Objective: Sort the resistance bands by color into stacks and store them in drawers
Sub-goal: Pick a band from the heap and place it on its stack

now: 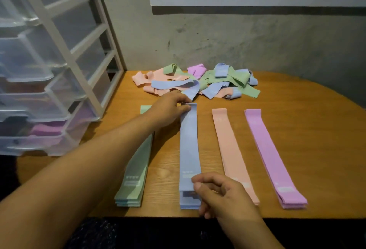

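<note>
Left hand (168,110): fingers (184,108) pinch the far end of the top blue band (189,140). Right hand (225,195): fingers (198,186) curl in and pinch the band's near end at its right edge, thumb on top. The band's long axis runs near to far, one hand at each end, over the blue stack (190,205). My guess for the next move: square both ends to the stack and let go. Green stack (136,169) lies just left, partly under my left forearm. Peach stack (231,149) and purple stack (271,155) lie right, all parallel. Unsorted pile (198,82) sits far, just past my left hand, so that hand is nearer to it. Drawer unit (39,90) stands at the worktop (316,130) left edge.
</note>
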